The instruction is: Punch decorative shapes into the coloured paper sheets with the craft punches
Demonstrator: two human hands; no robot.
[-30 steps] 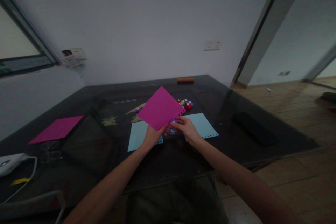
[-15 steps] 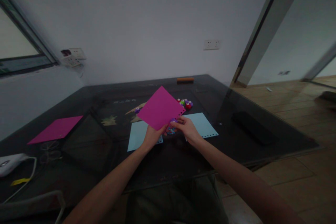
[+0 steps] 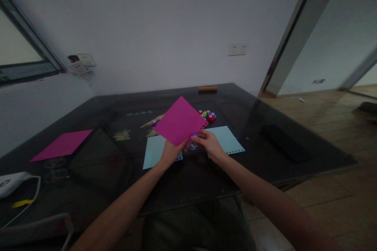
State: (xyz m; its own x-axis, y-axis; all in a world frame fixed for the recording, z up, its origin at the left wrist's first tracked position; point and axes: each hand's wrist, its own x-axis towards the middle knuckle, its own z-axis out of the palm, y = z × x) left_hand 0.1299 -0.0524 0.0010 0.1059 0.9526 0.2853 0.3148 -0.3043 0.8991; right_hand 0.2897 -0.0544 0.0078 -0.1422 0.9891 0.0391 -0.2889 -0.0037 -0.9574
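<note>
My left hand (image 3: 170, 151) pinches the near corner of a magenta paper sheet (image 3: 180, 120), held tilted above the dark glass table (image 3: 188, 172). Small holes run along the sheet's right edge. At that edge my right hand (image 3: 209, 144) grips a small purple punch (image 3: 194, 135). A little heap of coloured paper bits (image 3: 192, 146) lies on the table just under both hands. Two light blue sheets lie flat, one (image 3: 155, 151) under my left hand and one (image 3: 226, 139) right of my right hand, with holes along its near edge.
Several small coloured punches (image 3: 207, 115) cluster behind the held sheet. A second magenta sheet (image 3: 62, 145) lies at the left. A black slab (image 3: 285, 142) lies at the right, an orange bar (image 3: 207, 89) at the far edge, and a white device with a cable (image 3: 11, 182) at the near left.
</note>
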